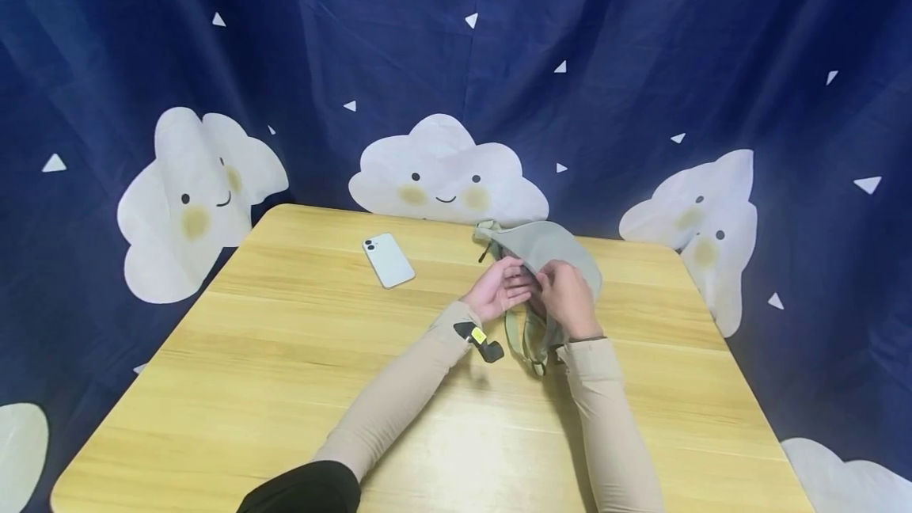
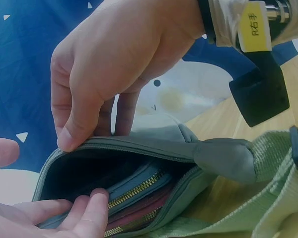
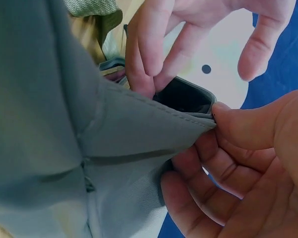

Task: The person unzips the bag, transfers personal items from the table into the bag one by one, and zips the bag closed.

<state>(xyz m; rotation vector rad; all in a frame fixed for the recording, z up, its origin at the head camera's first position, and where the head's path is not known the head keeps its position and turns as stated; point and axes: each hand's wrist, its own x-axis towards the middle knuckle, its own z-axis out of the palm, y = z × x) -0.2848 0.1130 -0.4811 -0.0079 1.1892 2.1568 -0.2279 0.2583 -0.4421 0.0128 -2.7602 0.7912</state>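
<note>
A grey-green sling bag (image 1: 570, 240) with light green straps (image 1: 514, 335) is held up over the far right of the table, its zip mouth gaping. My right hand (image 1: 572, 303) pinches the rim of that mouth between thumb and fingers. With fingers extended, my left hand (image 1: 499, 289) reaches into the opening. Inside the bag, the left wrist view shows a blue pouch (image 2: 138, 177) with a gold zip, and beside it a dark red pouch (image 2: 148, 202), also gold-zipped. The left fingertips (image 2: 98, 202) lie against the blue pouch.
A white smartphone (image 1: 389, 261) lies back up, left of the bag. The wooden table (image 1: 285, 355) has rounded corners, and a dark blue curtain (image 1: 399, 38) with smiling clouds hangs behind it. A black wrist camera (image 1: 484, 344) sits on the left sleeve.
</note>
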